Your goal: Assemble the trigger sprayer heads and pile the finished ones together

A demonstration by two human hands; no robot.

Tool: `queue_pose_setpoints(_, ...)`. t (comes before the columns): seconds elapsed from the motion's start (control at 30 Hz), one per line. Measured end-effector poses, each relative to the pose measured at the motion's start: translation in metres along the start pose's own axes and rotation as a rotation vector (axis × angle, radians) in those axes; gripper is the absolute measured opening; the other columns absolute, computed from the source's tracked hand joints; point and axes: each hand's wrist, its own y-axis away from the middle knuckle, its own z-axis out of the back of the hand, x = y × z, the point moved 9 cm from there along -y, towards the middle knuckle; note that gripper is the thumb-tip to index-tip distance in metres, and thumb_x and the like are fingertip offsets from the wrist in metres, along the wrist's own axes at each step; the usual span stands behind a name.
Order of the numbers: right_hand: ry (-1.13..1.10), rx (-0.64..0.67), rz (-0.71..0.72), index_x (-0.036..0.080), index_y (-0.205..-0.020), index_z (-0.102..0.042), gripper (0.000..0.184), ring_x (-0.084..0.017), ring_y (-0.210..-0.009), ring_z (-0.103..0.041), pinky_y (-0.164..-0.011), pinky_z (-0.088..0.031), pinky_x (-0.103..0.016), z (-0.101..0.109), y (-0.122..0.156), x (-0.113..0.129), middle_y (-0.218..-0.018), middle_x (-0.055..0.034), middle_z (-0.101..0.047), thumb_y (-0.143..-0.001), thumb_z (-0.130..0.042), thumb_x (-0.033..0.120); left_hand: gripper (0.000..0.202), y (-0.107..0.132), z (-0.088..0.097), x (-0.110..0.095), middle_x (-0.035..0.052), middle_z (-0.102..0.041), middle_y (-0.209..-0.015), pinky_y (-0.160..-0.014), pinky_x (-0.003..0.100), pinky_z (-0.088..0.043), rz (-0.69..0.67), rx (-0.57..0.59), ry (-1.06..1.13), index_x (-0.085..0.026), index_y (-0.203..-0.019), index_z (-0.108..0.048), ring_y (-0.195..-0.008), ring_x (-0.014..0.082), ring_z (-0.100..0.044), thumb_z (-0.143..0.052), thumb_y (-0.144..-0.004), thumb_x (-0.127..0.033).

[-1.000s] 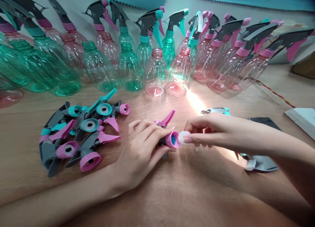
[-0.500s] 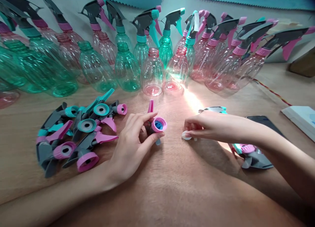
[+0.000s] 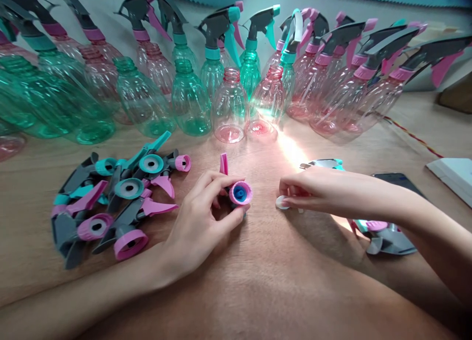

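My left hand (image 3: 201, 217) is wrapped round a grey spray trigger head with a pink collar (image 3: 239, 193); the collar faces the camera and shows a blue centre, and a pink lever sticks up behind it. My right hand (image 3: 313, 192) rests on the wooden table (image 3: 258, 281) with its fingertips pinched on a small white disc (image 3: 282, 202) that lies on the table, a little right of the collar.
A heap of several loose trigger heads (image 3: 118, 197), pink and teal, lies at the left. Rows of green and pink spray bottles (image 3: 228, 104) stand along the back. More trigger heads (image 3: 383, 234), a dark phone (image 3: 394, 180) and a white box (image 3: 453, 175) lie at the right.
My right hand drew the white disc away from the pink collar and down onto the table. My left hand turned the trigger head so that its collar faces up towards the camera.
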Motion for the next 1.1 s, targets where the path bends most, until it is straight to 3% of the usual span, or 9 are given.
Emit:
queue_pose_setpoints(0.9,0.012,-0.047,0.032,0.022,-0.079,-0.061,0.020,-0.014,-0.060,-0.053,-0.049,-0.034,-0.024,0.005,0.006,0.005,-0.068,-0.0001,-0.061,-0.085,-0.049,0.038,0.022,0.001,0.000,-0.003,-0.0001,-0.054,-0.093,-0.068,0.023,-0.048,-0.021,0.006,-0.018,-0.021,-0.102,-0.059,-0.075,0.0107,-0.053,-0.062,-0.081,-0.014)
queue_pose_setpoints(1.1,-0.016,-0.128,0.134,0.025,-0.081,-0.058,0.026,-0.013,-0.056,-0.048,-0.049,-0.033,-0.024,0.016,0.009,0.018,-0.064,0.0030,-0.056,-0.089,-0.044,0.047,0.024,0.001,-0.003,-0.002,-0.0008,-0.053,-0.093,-0.070,0.022,-0.047,-0.041,0.015,-0.002,-0.021,-0.104,-0.059,-0.075,0.0096,-0.052,-0.062,-0.082,-0.014)
